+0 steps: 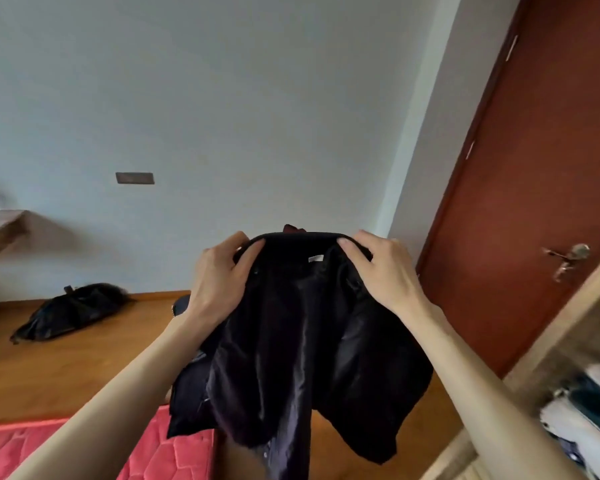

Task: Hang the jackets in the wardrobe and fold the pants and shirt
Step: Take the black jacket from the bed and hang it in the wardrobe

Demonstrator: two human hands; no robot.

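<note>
the bare forearms come up from the bottom of the frame to a black jacket (302,341) held open at centre, lining toward us. the left hand (222,271) and right hand (381,268) each clamp fingers and thumb on the collar, either side of a small white label (315,258). i'd keep both grips level so the shoulders stay square for hanging. wardrobe (568,358) lower right, red mattress (84,448) lower left.
</note>
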